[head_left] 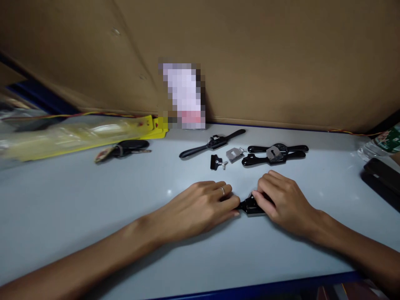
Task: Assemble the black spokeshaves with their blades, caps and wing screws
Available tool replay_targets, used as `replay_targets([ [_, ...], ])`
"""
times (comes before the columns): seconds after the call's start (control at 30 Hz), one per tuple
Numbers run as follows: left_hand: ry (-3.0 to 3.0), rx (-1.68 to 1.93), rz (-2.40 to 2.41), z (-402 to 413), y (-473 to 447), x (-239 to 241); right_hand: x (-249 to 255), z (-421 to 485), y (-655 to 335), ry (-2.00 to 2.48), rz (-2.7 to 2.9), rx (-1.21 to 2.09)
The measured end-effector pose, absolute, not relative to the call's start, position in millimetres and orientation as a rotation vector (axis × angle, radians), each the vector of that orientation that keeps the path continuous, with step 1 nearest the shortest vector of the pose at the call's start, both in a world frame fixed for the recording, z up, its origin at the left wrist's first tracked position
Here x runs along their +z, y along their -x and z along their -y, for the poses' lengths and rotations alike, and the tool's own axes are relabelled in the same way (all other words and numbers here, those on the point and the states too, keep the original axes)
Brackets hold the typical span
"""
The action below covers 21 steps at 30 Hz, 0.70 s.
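Observation:
A black spokeshave [254, 209] lies on the table, partly covered by both hands. My left hand [208, 204], with a ring on one finger, is closed round its left handle. Over the tool's middle and right side, my right hand [281, 200] has its thumb and fingers closed on it; what exactly they pinch is hidden. Just behind are a loose steel blade [235, 154], a black cap plate [214, 162] and a small thumbscrew [223, 165]. Another spokeshave [217, 142] lies farther back. To the right, two black spokeshave bodies [289, 156] lie together with a blade [275, 154] on top.
Keys with a black fob [133, 145] and yellow plastic packaging [93, 131] lie on the left. A blurred-out upright card [187, 96] leans on the cardboard wall [265, 54]. At the right edge are a black phone-like object [383, 179] and a plastic bottle [386, 141].

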State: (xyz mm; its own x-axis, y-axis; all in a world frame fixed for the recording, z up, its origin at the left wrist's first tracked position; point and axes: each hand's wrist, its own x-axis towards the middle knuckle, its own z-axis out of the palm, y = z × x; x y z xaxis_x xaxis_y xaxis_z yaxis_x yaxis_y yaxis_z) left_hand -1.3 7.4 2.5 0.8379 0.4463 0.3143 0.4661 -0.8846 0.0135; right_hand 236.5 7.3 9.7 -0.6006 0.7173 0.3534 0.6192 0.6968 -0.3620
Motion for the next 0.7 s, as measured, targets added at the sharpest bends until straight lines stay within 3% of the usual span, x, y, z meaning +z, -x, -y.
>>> replay_targets([
  [0.13,2.939,-0.441,0.742,-7.9,1.6,2.8,11.0,-4.6,-235.6,1.01,2.445,0.128],
  [0.33,2.932,-0.406,0.736,-8.5,1.9,3.0,22.8,-10.2,-239.8,0.96,2.292,0.614],
  [0.5,2.927,-0.39,0.737,-7.7,1.9,2.5,18.0,-11.4,-238.8,1.203,2.11,0.957],
  [0.57,2.924,-0.399,0.742,-7.4,2.1,2.1,14.2,-10.4,-238.6,1.184,2.166,0.848],
  [0.7,2.934,-0.414,0.739,-7.1,2.1,2.4,7.9,-5.7,-237.8,0.994,2.397,0.256],
])
